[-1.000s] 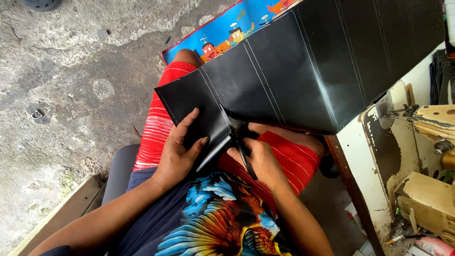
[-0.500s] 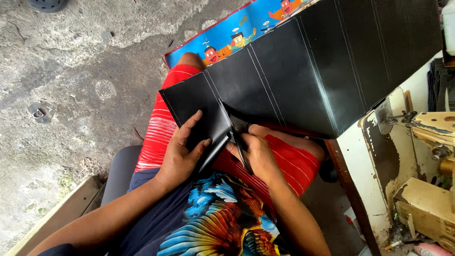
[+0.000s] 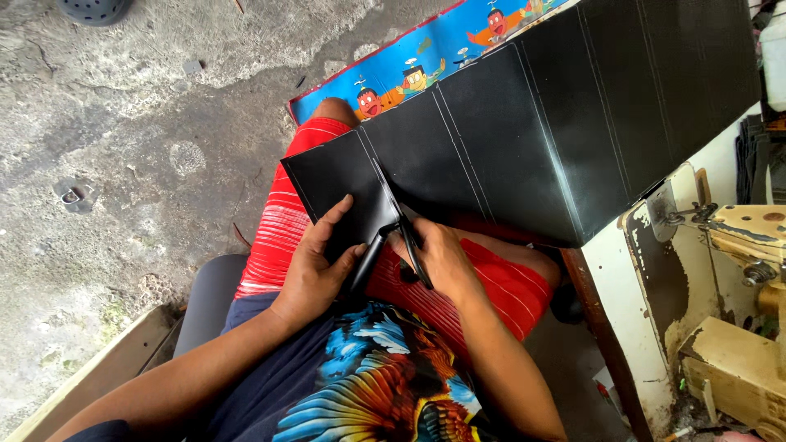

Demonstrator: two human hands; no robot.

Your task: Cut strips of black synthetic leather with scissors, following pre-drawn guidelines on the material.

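A long black sheet of leather-like material (image 3: 540, 123) with several pale marked lines lies across my lap and up over the table at the right. My left hand (image 3: 321, 260) presses flat on its near end panel (image 3: 336, 176), thumb along the lower edge. My right hand (image 3: 442, 260) grips black scissors (image 3: 407, 233), whose blades sit in the sheet along one marked line beside the left hand's fingers.
I sit on a grey seat (image 3: 209, 295) in red striped shorts. A blue cartoon-printed mat (image 3: 426, 57) lies on the cracked concrete floor (image 3: 123, 147). A worn white table with a sewing machine (image 3: 737, 245) stands at the right.
The scissors have advanced a little farther up the marked line, and the cut end panel has parted slightly from the rest of the sheet. Both hands keep their hold.
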